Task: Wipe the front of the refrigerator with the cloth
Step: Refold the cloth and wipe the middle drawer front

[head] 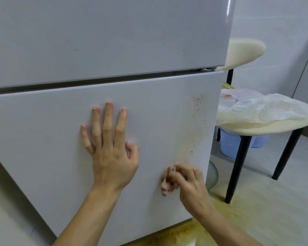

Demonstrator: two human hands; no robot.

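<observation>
Cloth (pixel 167 181) bunched upright, right hand (pixel 188 185) gripping

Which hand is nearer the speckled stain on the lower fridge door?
Right. The right hand, bunched on the cloth, sits just below the speckled stain, near the door's right edge. The left hand lies flat on the lower door, well to the stain's left.

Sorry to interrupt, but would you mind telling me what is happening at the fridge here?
A person is cleaning the refrigerator's lower door. The left hand lies flat against it, while the right hand rubs a bunched cloth low on the panel. Brown speckled stains above the cloth remain.
</observation>
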